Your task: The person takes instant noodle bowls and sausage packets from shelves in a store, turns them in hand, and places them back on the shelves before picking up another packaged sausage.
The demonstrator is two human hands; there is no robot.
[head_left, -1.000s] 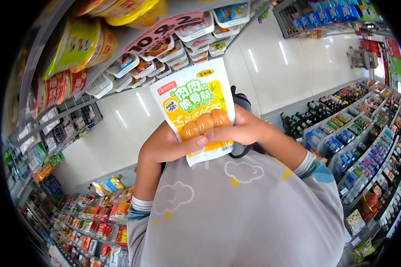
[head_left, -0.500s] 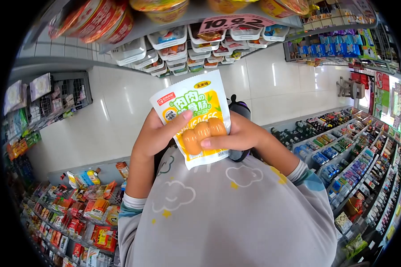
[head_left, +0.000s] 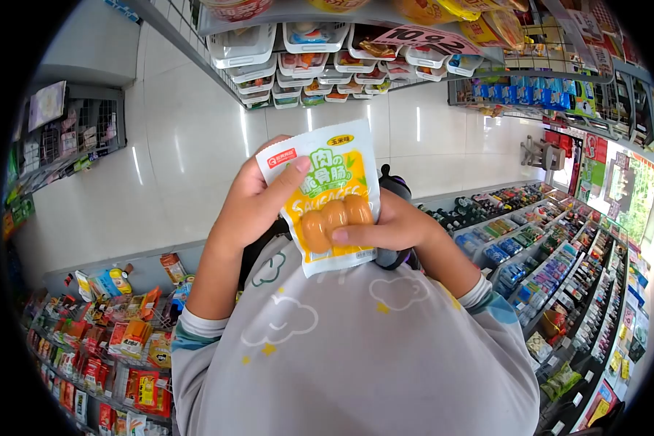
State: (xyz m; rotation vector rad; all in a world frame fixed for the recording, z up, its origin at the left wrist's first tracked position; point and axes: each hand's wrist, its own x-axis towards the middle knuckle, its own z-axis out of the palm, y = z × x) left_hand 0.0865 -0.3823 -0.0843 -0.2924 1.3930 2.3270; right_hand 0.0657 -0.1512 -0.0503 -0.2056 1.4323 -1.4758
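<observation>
A white and yellow sausage packet (head_left: 330, 185) is held up in front of my body, its printed side facing me. My left hand (head_left: 258, 192) grips its left edge, with the thumb over the printed front near the green characters. On the right edge my right hand (head_left: 389, 229) pinches it, the thumb lying across the pictured sausages. The fingers of both hands are mostly hidden behind the packet. Below it is my grey shirt (head_left: 356, 349) with cloud drawings.
Ahead, a shelf holds white trays (head_left: 309, 36) under a pink price sign (head_left: 429, 40). Snack shelves (head_left: 123, 341) stand at lower left, drink and goods shelves (head_left: 552, 269) at right, a wire rack (head_left: 73, 131) at left. Pale tiled floor (head_left: 174, 182) runs between.
My view has shifted and turned slightly relative to the shelves. My left thumb has moved slightly up and left on the packet, showing more of its lettering. Both hands keep their hold.
</observation>
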